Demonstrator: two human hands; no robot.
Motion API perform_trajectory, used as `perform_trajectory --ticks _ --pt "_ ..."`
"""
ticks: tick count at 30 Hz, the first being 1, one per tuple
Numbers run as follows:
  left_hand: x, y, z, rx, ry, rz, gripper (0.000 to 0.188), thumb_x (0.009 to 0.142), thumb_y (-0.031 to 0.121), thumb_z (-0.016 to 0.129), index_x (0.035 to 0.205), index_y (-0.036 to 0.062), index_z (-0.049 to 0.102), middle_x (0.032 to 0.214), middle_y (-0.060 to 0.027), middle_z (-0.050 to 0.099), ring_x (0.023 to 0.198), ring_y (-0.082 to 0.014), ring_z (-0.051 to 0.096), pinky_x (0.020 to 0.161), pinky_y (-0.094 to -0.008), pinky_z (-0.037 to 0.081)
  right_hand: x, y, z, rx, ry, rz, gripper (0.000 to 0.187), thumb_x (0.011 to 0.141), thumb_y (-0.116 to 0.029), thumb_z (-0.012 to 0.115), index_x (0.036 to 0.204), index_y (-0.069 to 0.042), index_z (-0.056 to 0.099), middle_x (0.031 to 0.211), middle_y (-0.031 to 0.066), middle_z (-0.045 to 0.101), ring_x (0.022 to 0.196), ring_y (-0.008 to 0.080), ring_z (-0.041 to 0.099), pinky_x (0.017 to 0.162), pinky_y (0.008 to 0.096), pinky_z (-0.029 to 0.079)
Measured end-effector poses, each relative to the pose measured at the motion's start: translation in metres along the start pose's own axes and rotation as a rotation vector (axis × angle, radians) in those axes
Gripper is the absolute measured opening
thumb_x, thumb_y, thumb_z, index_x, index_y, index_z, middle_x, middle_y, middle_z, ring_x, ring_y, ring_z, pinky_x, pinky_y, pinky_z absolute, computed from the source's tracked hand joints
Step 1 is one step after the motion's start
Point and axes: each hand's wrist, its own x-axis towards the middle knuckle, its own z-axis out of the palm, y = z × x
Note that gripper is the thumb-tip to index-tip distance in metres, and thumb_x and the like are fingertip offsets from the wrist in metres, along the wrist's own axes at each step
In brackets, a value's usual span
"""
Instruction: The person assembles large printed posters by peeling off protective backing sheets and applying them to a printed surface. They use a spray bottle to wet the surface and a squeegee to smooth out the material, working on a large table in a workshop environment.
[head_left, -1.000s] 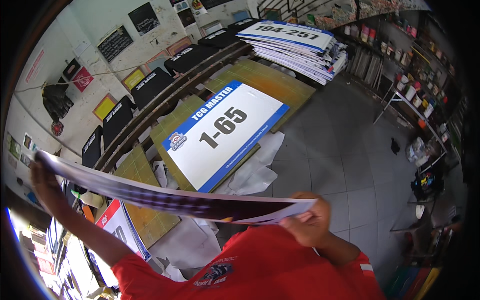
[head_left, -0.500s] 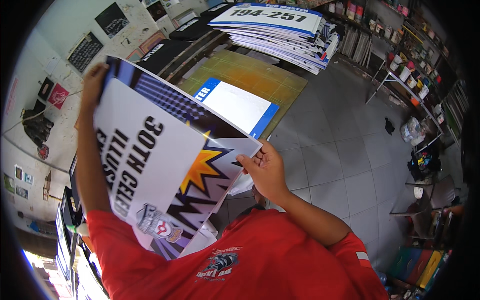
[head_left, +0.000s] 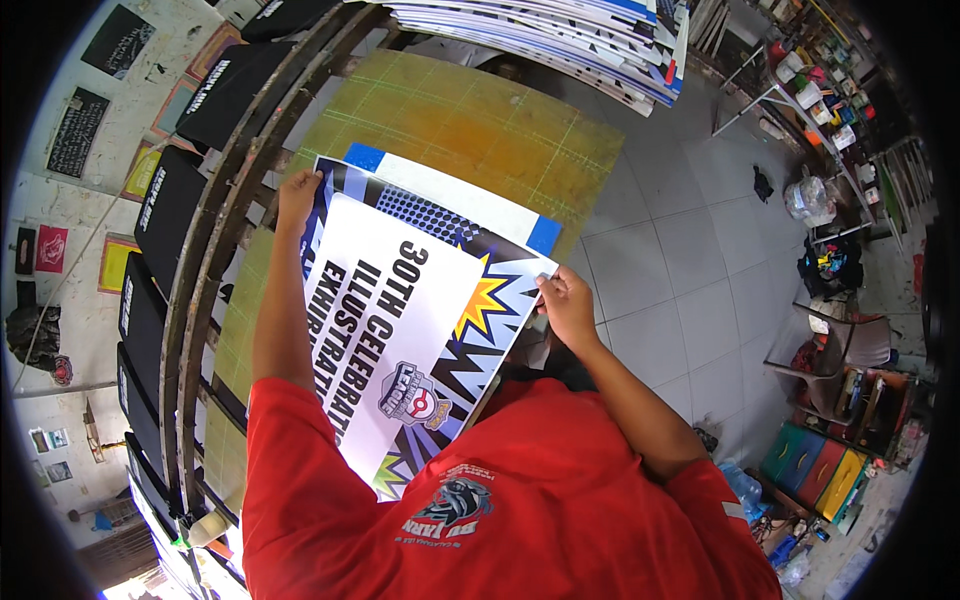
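Observation:
Between my two hands I hold a large printed poster (head_left: 395, 270), white in the middle with black lettering, a round-centred badge and a purple border with yellow starbursts. My left hand (head_left: 300, 197) is closed on its far left corner. At the right corner, my right hand (head_left: 568, 312) pinches the edge between thumb and fingers. Partly under the poster lies a white sheet with blue ends (head_left: 455, 190), on a worn green cutting mat (head_left: 480, 110). The poster's near end is hidden against my red shirt.
A thick stack of printed boards (head_left: 560, 45) stands beyond the mat. Along the left runs a wooden rail (head_left: 195, 300) with several black shirts (head_left: 165, 220) beside it. A cluttered metal rack (head_left: 800, 120), a chair (head_left: 840, 340) and coloured drawers (head_left: 815, 475) stand on the right.
The poster has come down from a raised, tilted position to lie flatter over the mat and the blue-ended sheet. Both hands have kept their hold, and my view has shifted.

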Motion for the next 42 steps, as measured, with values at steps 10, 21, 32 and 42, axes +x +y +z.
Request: perform_trajectory --ticks 10,21,32,42 --pt "-0.012 -0.017 -0.025 -0.424 0.021 -0.037 0.010 0.096 0.012 0.057 0.101 0.0062 0.062 0.091 0.0003 0.063 0.080 -0.0061 0.057 0.072 -0.0209 0.044 0.022 -0.048 -0.044 -0.928 -0.316 -0.418 0.054 0.082 -0.041 0.068 0.125 -0.010 0.058 0.129 0.0248 0.047 0.120 0.0378 0.047 0.094 0.0474 0.041" --pt "-0.116 0.042 -0.161 -0.904 -0.162 0.197 0.017 0.086 0.023 0.072 0.097 0.0144 0.063 0.076 0.0028 0.045 0.068 -0.0111 0.047 0.118 -0.0570 0.018 0.084 -0.074 -0.025 -1.266 -0.511 -0.707 0.083 0.082 -0.063 0.058 0.148 -0.018 0.036 0.155 0.0272 0.016 0.144 0.0431 0.014 0.114 0.0594 0.010" --pt "-0.125 0.047 -0.148 -0.896 0.029 0.147 0.022 0.086 0.026 0.071 0.096 0.0105 0.059 0.086 -0.0020 0.054 0.081 -0.0150 0.054 0.110 -0.0565 0.030 0.105 -0.070 0.172 -1.260 -0.350 -0.682 0.089 0.088 -0.070 0.040 0.149 -0.006 0.032 0.157 0.0216 0.018 0.147 0.0332 0.008 0.116 0.0559 0.004" --pt "-0.115 0.020 -0.146 -0.890 -0.056 0.160 0.022 0.090 0.023 0.067 0.107 0.0115 0.059 0.098 -0.0037 0.060 0.083 -0.0152 0.058 0.113 -0.0557 0.026 0.074 -0.054 0.090 -1.264 -0.226 -0.526 0.097 0.085 -0.070 0.048 0.146 0.003 0.030 0.156 0.0258 0.016 0.147 0.0364 0.007 0.115 0.0575 0.005"
